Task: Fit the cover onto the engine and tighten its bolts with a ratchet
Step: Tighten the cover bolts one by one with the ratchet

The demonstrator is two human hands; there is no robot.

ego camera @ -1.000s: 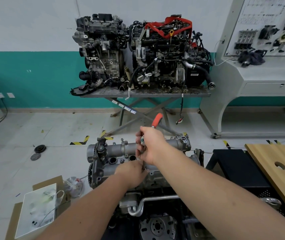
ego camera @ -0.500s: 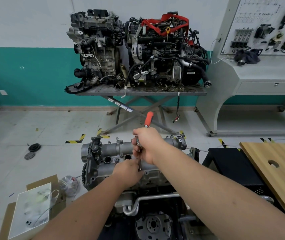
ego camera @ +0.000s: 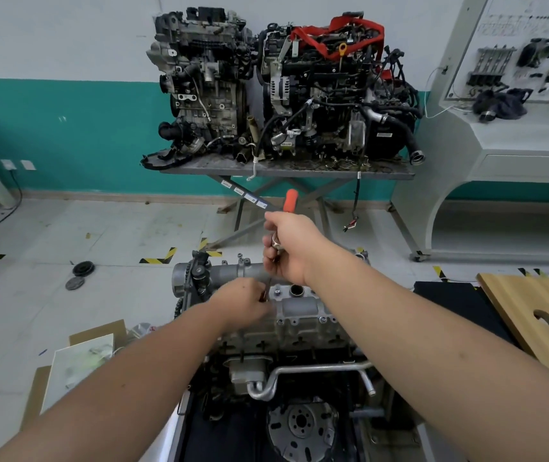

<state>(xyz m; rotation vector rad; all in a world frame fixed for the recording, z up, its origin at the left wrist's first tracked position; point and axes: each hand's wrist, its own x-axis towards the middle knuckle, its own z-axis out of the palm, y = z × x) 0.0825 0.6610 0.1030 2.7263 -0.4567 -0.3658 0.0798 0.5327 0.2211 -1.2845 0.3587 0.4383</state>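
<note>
A: What are the fingers doing?
B: The right hand [ego camera: 291, 250] is gripping the ratchet [ego camera: 289, 202], its orange handle poking up; the left hand [ego camera: 245, 303] is pinching the extension bar down at the grey cast cover [ego camera: 301, 308] on the engine [ego camera: 276, 331].
A: Anything crowding it?
B: Two engines are sitting on the steel surface [ego camera: 286, 168] behind; labels are too small to read

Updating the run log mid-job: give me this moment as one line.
step: tightening cover bolt | right hand: grips ratchet | left hand: steadies extension at cover | bolt seated: cannot tell
</note>
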